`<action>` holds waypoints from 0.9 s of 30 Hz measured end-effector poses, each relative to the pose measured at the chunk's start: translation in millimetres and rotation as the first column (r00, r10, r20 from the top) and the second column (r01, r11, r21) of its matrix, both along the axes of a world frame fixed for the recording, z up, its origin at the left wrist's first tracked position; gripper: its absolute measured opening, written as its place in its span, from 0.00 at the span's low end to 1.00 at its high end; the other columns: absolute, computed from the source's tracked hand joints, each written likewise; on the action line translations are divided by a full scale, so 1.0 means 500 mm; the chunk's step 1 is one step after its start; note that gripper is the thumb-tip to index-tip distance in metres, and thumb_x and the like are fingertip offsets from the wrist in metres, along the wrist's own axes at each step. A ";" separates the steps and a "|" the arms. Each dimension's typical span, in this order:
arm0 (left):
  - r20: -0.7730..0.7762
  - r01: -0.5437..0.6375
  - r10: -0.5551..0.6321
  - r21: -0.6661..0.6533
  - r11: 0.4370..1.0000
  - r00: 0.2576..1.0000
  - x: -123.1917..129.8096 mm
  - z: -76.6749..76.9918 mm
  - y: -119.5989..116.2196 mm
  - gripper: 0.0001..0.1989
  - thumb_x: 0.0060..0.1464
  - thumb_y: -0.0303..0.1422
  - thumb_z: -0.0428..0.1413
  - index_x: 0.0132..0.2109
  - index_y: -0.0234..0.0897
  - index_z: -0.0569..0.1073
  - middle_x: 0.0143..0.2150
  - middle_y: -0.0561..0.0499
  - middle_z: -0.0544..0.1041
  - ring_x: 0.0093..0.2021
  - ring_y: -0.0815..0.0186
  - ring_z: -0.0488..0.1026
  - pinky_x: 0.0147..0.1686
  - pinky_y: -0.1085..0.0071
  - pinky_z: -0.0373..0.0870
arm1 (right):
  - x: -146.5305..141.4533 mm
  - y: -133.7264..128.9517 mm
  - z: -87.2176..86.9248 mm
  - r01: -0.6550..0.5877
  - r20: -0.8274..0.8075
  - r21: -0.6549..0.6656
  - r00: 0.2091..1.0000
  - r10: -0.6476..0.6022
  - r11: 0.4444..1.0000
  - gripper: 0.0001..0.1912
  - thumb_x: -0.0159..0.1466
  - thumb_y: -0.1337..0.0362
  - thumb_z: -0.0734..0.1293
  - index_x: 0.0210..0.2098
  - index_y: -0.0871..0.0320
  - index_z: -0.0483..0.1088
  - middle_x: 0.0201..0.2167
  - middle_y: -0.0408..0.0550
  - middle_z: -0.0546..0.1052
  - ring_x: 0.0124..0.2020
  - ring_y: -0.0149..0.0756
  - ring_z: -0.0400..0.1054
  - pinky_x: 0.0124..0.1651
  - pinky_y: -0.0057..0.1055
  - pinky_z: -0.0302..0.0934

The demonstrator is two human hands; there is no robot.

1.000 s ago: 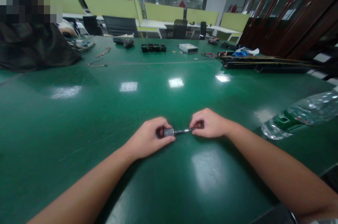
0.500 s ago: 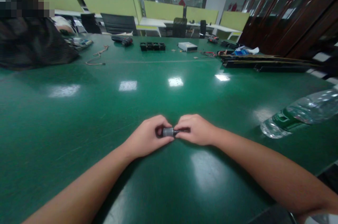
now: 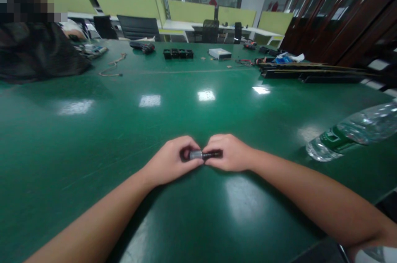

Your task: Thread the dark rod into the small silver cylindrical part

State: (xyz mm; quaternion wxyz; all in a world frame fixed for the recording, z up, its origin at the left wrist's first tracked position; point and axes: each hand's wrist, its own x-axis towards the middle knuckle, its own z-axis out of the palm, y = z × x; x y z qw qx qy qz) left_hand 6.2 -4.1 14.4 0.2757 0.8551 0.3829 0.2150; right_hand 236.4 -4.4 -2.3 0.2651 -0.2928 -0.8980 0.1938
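Low over the green table (image 3: 173, 114), my two hands meet fingertip to fingertip around one small object. My left hand (image 3: 172, 161) is closed, thumb and fingers pinching a small grey cylinder (image 3: 196, 155). From its right end a thin, dark, ribbed piece (image 3: 211, 154) runs into the pinch of my right hand (image 3: 228, 153), also closed. The two pieces lie in line, roughly level. Whether they are one part or two joined, I cannot tell; fingers cover portions of both, and their kind is not clear.
On the right a clear plastic bottle (image 3: 344, 138) with a green label lies on its side. Black strips (image 3: 310, 73) lie beyond it. Farther back are black blocks (image 3: 178, 53), a white box (image 3: 219, 53) and a cord (image 3: 112, 66). A person in dark clothing (image 3: 40, 52) is at the left.
The grey cylinder has shifted slightly left inside my left hand's grip, and more of the dark ribbed piece shows between the hands. Both hands keep nearly the same place.
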 end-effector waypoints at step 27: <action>-0.028 0.016 -0.015 0.064 0.998 0.999 -0.003 0.001 0.001 0.11 0.54 0.40 0.61 0.36 0.37 0.74 0.31 0.53 0.73 0.31 0.67 0.70 0.31 0.72 0.63 | 0.007 -0.003 0.005 0.016 0.025 0.035 1.000 -0.017 0.999 0.07 0.61 0.68 0.69 0.39 0.60 0.78 0.32 0.48 0.78 0.34 0.34 0.70 0.40 0.29 0.63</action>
